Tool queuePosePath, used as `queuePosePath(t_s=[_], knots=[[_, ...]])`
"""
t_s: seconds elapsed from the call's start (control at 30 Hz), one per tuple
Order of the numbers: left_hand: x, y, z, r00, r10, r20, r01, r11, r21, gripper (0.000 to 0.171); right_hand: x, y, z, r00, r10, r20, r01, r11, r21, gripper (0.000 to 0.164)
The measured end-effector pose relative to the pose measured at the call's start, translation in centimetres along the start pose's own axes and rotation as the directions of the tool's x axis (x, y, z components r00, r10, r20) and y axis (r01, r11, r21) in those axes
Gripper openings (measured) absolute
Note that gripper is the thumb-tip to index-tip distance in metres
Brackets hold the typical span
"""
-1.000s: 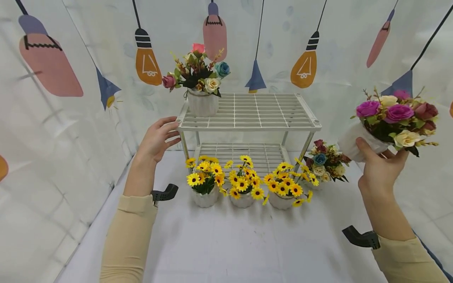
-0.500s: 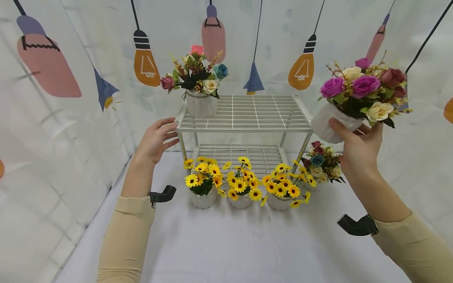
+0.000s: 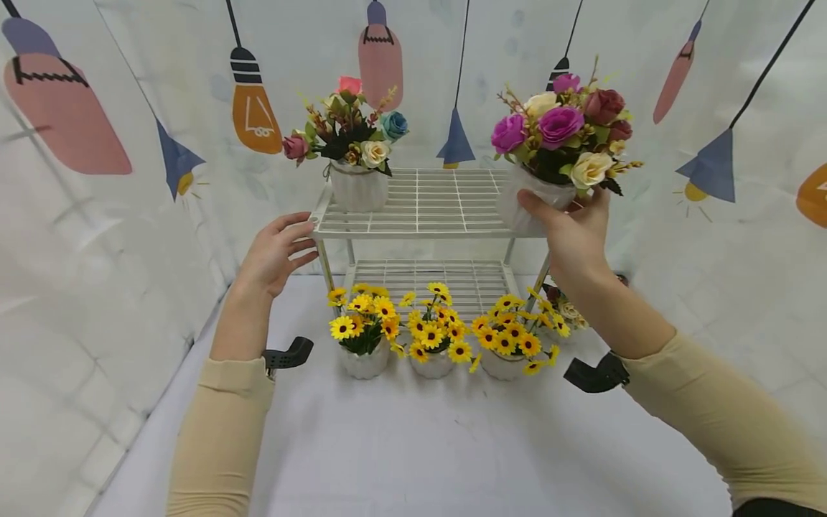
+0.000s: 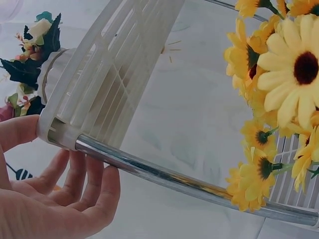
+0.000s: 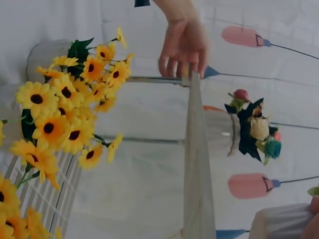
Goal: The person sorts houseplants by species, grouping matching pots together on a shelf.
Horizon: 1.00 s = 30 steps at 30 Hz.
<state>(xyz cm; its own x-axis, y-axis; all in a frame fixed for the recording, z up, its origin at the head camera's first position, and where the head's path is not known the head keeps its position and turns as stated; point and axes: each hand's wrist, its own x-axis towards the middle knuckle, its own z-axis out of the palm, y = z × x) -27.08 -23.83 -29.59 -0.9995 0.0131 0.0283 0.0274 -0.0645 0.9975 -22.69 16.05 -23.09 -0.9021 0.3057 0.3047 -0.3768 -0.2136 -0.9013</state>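
Observation:
A white two-tier wire rack (image 3: 446, 208) stands at the centre of the head view. My left hand (image 3: 266, 255) holds its upper left corner; in the left wrist view that hand's fingers (image 4: 107, 191) bend toward the metal post (image 4: 164, 181). Over the top shelf's right end, my right hand (image 3: 575, 237) grips a white flower pot (image 3: 515, 197) of purple, cream and dark red roses, tilted slightly. The right wrist view catches only part of this white pot (image 5: 281, 223) at its lower edge. Another pot of mixed roses (image 3: 358, 188) sits on the top shelf's left end.
Three white pots of yellow daisies, left (image 3: 363, 362), middle (image 3: 433, 362) and right (image 3: 504, 366), line up before the rack on the white tablecloth (image 3: 420, 445). More roses (image 3: 568, 310) show behind my right forearm. A printed curtain (image 3: 413, 136) hangs close behind.
My right hand has carried the pot of purple roses leftward from the far right to over the top shelf, and the pot is more upright. My left hand keeps its place on the corner.

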Motion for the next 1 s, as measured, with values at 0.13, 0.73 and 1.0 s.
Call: queuePosePath(t_s=[0.13, 0.73, 1.0], knots=[[0.1, 0.2, 0.0, 1.0, 0.002, 0.002, -0.002, 1.0, 0.0, 0.065, 0.6, 0.8, 2.2, 0.999, 0.044, 0.02, -0.043, 0.998, -0.034, 0.097], [-0.2, -0.4, -0.4, 1.0, 0.005, 0.031, -0.004, 0.999, -0.032, 0.057, 3.7, 5.6, 9.3, 0.997, 0.083, 0.004, -0.081, 0.978, -0.195, 0.092], [-0.2, -0.2, -0.2, 1.0, -0.001, 0.022, 0.002, 0.999, -0.042, 0.056, 4.8, 6.8, 11.9, 0.996, 0.08, -0.047, -0.088, 0.969, -0.233, 0.098]])
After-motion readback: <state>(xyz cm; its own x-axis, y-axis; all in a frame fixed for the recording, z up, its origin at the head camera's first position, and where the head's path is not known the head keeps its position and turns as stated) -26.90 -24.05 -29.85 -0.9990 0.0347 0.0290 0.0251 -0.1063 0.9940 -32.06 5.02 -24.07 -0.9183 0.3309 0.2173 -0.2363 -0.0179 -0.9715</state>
